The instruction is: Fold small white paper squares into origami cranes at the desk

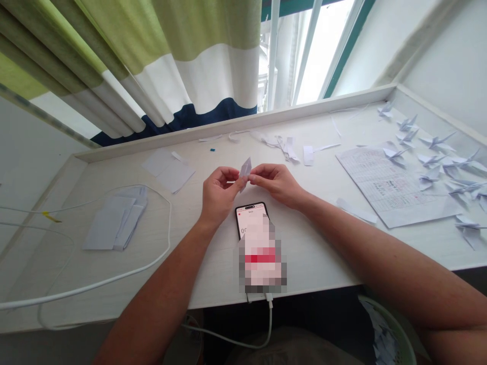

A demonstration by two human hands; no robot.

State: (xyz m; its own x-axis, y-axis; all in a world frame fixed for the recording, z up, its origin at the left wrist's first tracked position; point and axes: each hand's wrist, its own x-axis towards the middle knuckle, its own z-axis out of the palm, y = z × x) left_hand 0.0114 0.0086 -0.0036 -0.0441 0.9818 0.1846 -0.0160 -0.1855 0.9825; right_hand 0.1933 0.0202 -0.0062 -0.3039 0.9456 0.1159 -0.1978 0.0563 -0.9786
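Note:
Between my two hands, above the middle of the white desk, is a small folded piece of white paper (246, 166), pointed at the top. My left hand (221, 191) pinches it from the left with thumb and fingers. From the right, my right hand (277, 183) has its thumb and fingertips closed on the paper's edge. Just below the hands lies a phone (251, 213) with a lit screen, partly blurred out. Several folded paper cranes (437, 141) stand at the right side of the desk.
A written sheet (388, 187) lies beside the cranes. Paper scraps (289, 149) are scattered at the back. Stacked paper (114, 218) and loose sheets (167, 170) lie left. A white cable (160, 261) loops across the desk. Below the desk stands a green basket (403, 329) holding paper.

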